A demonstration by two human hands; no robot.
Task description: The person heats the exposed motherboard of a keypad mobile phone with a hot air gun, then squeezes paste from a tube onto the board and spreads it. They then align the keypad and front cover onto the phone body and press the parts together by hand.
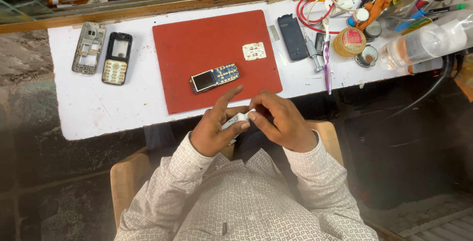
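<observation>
Both your left hand (pixel 214 128) and right hand (pixel 281 123) pinch a small white piece (pixel 241 118), likely prepping it; next, reach the bare phone board (pixel 215 77) on the red mat (pixel 197 39).

Mat (pixel 197 49) lies at the middle of the surface (pixel 98 108). On the mat, near its front edge: bare phone board (pixel 215 77); behind and right of it, a small keypad sheet (pixel 254 51). Left of the mat, side by side: phone frame (pixel 89 47) outermost, front housing with keypad (pixel 117 57) nearer the mat. Right of the mat: back cover (pixel 292 36), then screwdriver (pixel 312 50) and toothbrush (pixel 326 61), then a round tin (pixel 350 41). Coiled cable (pixel 315 9) behind these. Plastic bottle (pixel 423 44) lies on its side at far right. Both hands meet in front of the surface edge, left hand (pixel 217 128) and right hand (pixel 281 120), a small piece (pixel 242 118) between their fingers.
</observation>
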